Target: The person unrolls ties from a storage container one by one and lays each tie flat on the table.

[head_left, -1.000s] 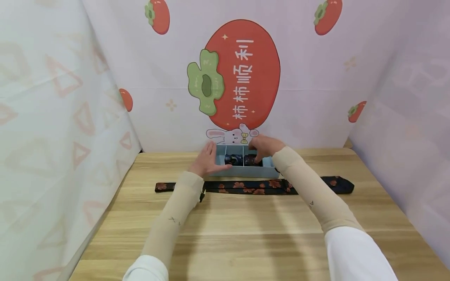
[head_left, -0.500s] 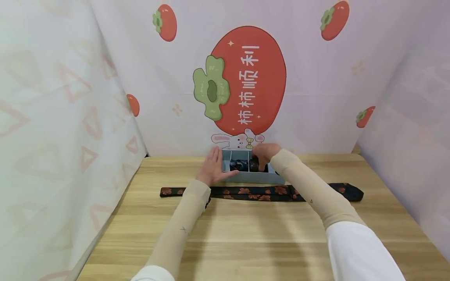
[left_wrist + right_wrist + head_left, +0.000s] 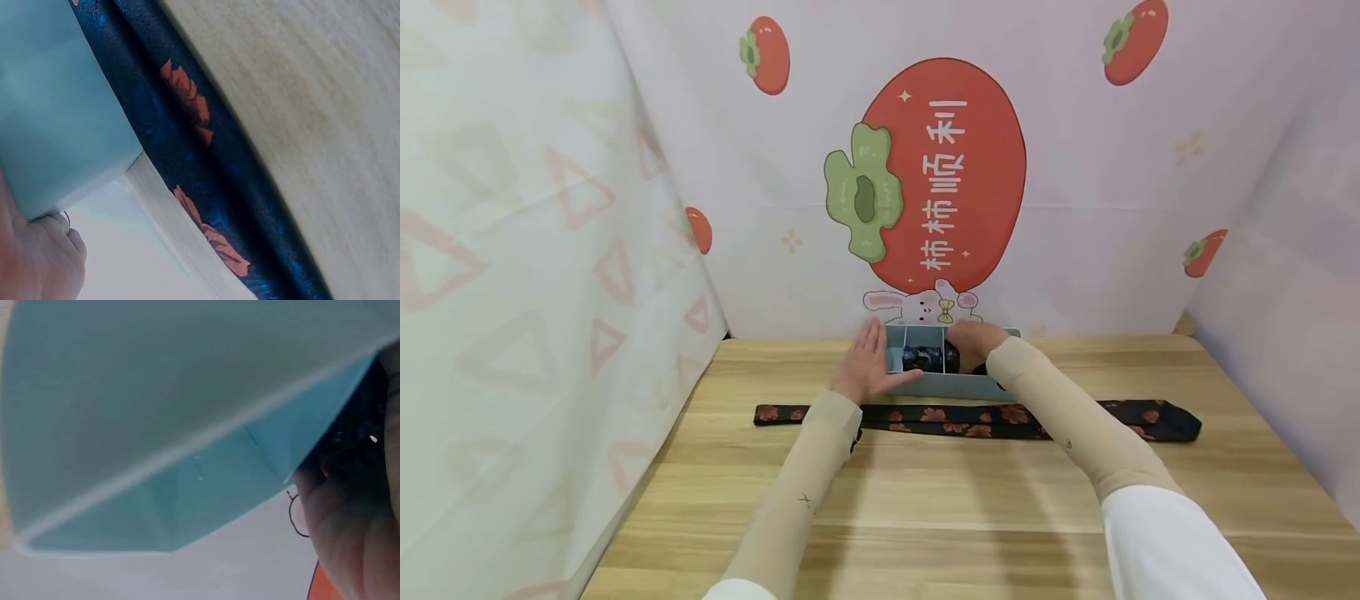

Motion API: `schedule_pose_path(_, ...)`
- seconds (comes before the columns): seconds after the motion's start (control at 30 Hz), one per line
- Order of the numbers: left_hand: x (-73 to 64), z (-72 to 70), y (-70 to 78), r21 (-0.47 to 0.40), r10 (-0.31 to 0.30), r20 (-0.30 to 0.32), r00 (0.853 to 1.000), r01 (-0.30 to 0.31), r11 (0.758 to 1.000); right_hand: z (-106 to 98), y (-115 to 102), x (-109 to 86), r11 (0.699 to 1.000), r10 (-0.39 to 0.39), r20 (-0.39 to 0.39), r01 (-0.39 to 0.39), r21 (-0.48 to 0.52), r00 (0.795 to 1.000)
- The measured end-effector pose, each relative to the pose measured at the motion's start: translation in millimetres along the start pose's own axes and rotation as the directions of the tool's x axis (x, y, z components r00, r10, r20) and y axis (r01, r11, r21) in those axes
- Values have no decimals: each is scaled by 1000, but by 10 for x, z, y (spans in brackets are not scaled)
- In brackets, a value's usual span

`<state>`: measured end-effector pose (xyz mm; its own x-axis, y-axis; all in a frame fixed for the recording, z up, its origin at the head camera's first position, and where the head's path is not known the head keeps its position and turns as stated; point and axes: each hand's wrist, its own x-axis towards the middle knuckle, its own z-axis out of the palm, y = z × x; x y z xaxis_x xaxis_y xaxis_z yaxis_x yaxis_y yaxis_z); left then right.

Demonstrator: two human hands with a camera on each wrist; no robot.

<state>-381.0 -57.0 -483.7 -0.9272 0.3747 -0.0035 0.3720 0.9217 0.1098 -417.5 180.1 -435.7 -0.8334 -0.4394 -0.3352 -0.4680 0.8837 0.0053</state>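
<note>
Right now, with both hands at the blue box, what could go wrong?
The dark roll in the right hand might loosen if it's let go too quickly. The blue box could slide if the left hand lifts away from its end. And the right sleeve reaches across the flat flowered tie, so it might brush it crooked.

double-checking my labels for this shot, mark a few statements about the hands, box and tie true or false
1. The box has dividers. True.
2. The tie lies behind the box. False: it lies on the person's side of it.
3. The left hand is at the box's left end. True.
4. The right hand rests on the tie. False: it reaches into the box.
5. A dark roll lies in the box. True.
</note>
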Motion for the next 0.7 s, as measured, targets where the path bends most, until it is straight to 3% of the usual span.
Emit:
schedule_pose_path(0.33,-5,1,9,-55,-10,3,1000,11,998,75,44,-95,997,-69,-145,63,-42,987)
schedule_pose_path(0.53,16,14,-16,-82,5,3,1000,-5,997,-107,3,-207,993,-17,-196,-7,-120,981)
schedule_pose_path(0.7,14,9,-17,-93,4,21,1000,-2,996,-327,-33,-354,993,13,-245,-42,-111,969)
